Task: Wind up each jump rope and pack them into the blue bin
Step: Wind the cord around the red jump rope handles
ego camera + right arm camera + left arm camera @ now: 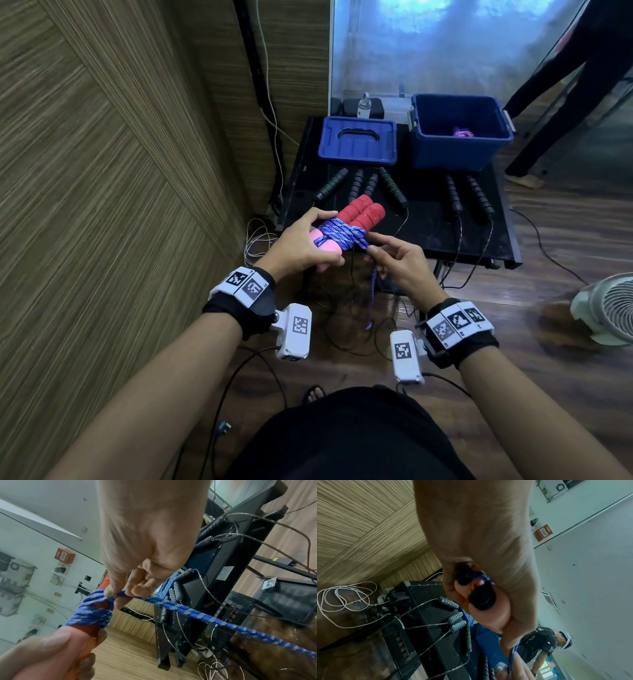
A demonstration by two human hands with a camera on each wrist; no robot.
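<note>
Rope (96,609) pinched by right hand (145,545) (clearest wrist-side).

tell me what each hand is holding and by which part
Left hand grips the jump rope's pink handle ends; right hand pinches the blue rope by the wraps.

White fan (608,310) — coiled white cable (342,601)

Both hands (301,240) (397,263) up, fingers (111,589) pinched.
</note>
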